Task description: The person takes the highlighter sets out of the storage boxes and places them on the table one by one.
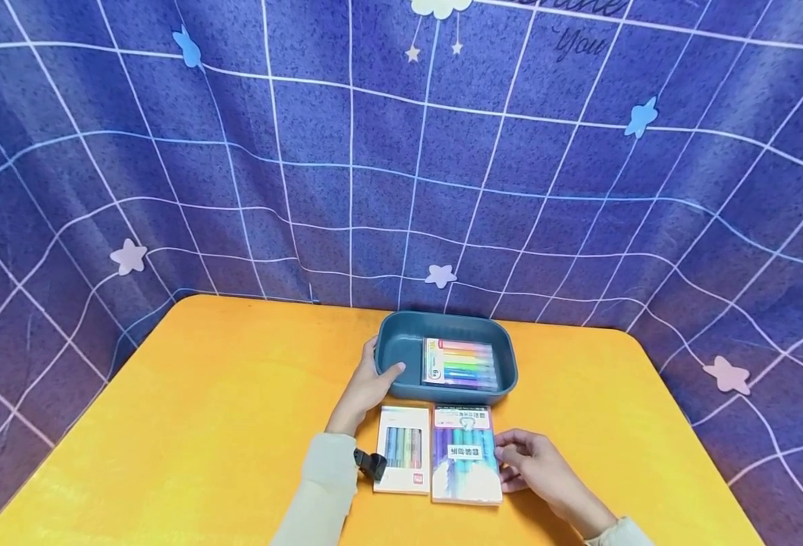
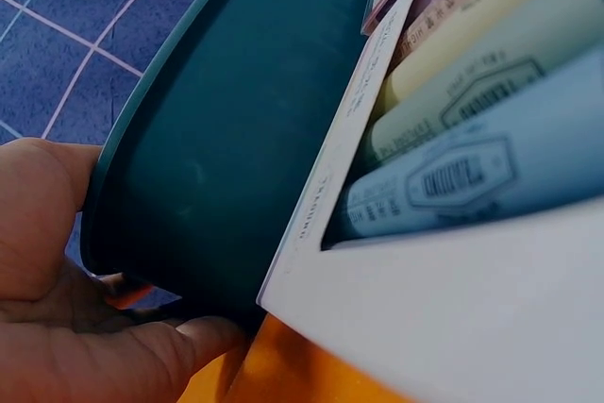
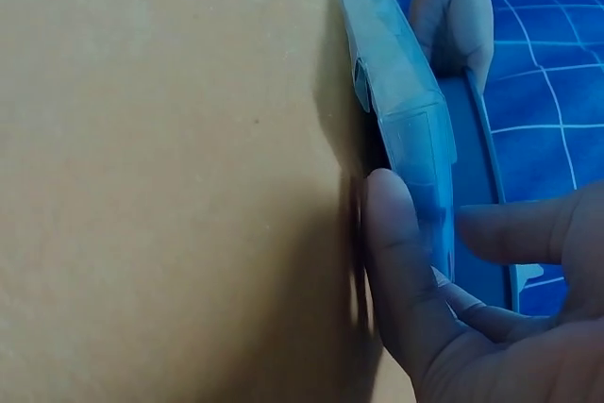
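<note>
My left hand point(image 1: 368, 383) holds the left end of a dark teal plastic bin point(image 1: 401, 390), its thumb over the rim and its fingers along the outer wall. Inside the bin, toward the right, lies a clear pack of rainbow-coloured pens point(image 1: 461, 364). My right hand point(image 1: 541, 469) grips the right edge of a pack of purple-to-teal pens point(image 1: 465, 455), just in front of the bin. In the right wrist view, fingers and thumb sit on either side of that pack point(image 3: 415, 129). Beside it, on the left, is a white windowed box of pastel pens point(image 1: 403, 451).
All of it stands on a yellow table point(image 1: 237, 409). A blue curtain point(image 1: 346, 167) with a white grid and stars hangs behind the table and at both sides. A black strap device point(image 1: 371, 464) on the left wrist overlaps the white box.
</note>
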A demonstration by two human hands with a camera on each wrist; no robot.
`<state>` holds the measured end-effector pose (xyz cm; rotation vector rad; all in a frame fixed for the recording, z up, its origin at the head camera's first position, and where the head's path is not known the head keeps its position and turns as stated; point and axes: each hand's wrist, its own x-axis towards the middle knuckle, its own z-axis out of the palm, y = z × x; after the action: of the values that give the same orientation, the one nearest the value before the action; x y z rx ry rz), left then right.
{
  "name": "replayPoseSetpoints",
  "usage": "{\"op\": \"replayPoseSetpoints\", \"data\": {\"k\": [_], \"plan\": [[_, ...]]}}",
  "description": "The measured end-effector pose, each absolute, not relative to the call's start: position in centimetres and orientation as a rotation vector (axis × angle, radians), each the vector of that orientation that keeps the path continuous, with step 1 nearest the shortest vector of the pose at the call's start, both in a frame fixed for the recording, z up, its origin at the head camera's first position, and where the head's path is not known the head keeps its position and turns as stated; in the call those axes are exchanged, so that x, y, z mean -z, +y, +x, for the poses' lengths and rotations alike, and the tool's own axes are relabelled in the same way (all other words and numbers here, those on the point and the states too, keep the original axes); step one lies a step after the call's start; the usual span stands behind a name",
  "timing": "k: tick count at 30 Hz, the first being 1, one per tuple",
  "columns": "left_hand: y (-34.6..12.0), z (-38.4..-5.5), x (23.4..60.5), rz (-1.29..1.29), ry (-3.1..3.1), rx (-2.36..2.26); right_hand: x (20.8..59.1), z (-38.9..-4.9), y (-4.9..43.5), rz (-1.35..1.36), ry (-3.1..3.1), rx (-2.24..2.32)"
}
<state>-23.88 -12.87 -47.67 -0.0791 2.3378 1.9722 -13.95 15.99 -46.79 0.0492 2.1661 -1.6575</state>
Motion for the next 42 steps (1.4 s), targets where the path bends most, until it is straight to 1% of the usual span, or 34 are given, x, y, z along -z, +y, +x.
{"op": "replayPoseSetpoints", "data": {"k": [7, 14, 42], "plan": [[-12.9, -23.8, 47.8, -0.07, 2.327, -1.964, 46.9, -13.9, 16.1, 0.012, 2.173, 1.631], [-13.2, -24.0, 47.7, -0.09, 2.355, -1.968, 46.6, -14.2, 16.0, -0.079, 2.195, 1.631], [-12.9, -24.1, 47.7, -0.091, 2.339, -1.95, 45.3, -14.8, 16.6, -0.07, 2.328, 1.632]]}}
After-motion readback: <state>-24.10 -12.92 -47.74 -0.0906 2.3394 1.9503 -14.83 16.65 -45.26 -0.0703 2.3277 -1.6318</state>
